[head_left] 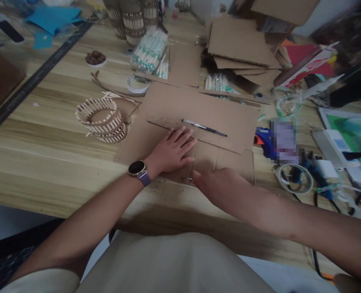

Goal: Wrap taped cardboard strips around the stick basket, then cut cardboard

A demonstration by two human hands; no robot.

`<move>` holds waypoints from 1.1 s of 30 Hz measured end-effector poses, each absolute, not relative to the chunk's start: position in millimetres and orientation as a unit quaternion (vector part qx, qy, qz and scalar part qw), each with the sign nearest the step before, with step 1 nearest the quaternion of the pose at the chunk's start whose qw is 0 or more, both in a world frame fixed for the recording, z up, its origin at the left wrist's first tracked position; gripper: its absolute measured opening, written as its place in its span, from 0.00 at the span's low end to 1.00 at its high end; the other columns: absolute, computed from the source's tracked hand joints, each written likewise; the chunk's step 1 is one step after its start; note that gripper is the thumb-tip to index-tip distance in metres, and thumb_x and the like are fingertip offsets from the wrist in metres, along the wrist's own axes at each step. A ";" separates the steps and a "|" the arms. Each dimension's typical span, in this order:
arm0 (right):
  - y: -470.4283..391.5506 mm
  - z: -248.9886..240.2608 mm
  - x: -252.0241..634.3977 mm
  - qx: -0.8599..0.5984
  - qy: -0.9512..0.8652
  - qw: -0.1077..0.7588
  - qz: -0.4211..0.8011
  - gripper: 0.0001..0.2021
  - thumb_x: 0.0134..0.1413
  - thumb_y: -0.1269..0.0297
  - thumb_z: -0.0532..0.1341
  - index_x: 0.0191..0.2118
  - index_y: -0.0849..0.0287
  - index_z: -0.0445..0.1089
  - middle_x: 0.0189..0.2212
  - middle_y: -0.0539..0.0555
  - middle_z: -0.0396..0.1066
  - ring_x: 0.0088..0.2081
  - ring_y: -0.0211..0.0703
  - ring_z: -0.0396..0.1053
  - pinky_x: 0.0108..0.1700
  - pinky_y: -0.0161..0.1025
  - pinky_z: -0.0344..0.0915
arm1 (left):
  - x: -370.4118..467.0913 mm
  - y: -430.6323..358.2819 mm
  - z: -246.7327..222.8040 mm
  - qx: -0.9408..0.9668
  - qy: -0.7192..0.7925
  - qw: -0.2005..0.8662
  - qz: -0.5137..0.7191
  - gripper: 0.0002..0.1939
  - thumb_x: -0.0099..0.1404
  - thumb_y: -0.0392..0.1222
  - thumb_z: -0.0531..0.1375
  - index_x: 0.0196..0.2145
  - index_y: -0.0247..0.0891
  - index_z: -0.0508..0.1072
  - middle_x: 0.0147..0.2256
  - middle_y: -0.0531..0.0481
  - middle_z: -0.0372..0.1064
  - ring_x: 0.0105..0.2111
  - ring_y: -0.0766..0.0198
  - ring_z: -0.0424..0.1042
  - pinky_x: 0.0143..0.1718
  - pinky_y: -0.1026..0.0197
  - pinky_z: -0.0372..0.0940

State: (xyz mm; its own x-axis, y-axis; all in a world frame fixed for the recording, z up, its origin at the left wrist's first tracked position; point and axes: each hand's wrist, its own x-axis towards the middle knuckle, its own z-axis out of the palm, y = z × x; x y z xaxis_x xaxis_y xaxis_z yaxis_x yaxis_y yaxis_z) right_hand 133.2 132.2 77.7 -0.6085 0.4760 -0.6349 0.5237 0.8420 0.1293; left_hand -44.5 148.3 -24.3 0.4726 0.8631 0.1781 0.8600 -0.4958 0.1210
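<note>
My left hand (176, 149), with a watch on its wrist, lies flat with fingers spread on a sheet of brown cardboard (146, 140). Just beyond its fingertips a black pen (205, 127) rests on an upper cardboard piece (174, 103). Close to the near edge of the cardboard, my right hand (215, 181) is closed, knuckles turned up and slightly blurred. A small, thin, pale tip shows by its thumb; the rest of what it grips is hidden under the hand.
On the left stands a round holder of wooden sticks and cardboard (102, 120), near a tape roll (138, 83) and a dish of brown balls (95, 59). Bagged sticks (150, 49) and stacked cardboard (238, 40) lie behind. A blue glue gun (267, 142) and clear tape roll (294, 179) sit right.
</note>
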 end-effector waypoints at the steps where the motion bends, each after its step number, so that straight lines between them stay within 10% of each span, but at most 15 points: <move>1: 132.4 77.8 133.2 0.283 0.895 0.343 -0.039 0.24 0.55 0.86 0.54 0.53 0.60 0.71 0.30 0.61 0.80 0.33 0.60 0.80 0.24 0.39 0.65 | -44.5 148.4 -24.4 0.858 0.502 0.007 0.108 0.33 0.73 0.58 0.51 0.67 0.34 0.61 0.70 0.36 0.50 0.70 0.41 0.47 0.67 0.37 0.45; 33: 135.0 76.1 144.6 0.270 0.889 0.370 -0.024 0.24 0.55 0.85 0.55 0.56 0.63 0.70 0.30 0.62 0.80 0.33 0.59 0.80 0.24 0.39 0.68 | -44.7 148.3 -22.5 0.859 0.502 0.010 0.101 0.33 0.74 0.58 0.49 0.67 0.35 0.60 0.70 0.36 0.49 0.69 0.41 0.48 0.67 0.37 0.46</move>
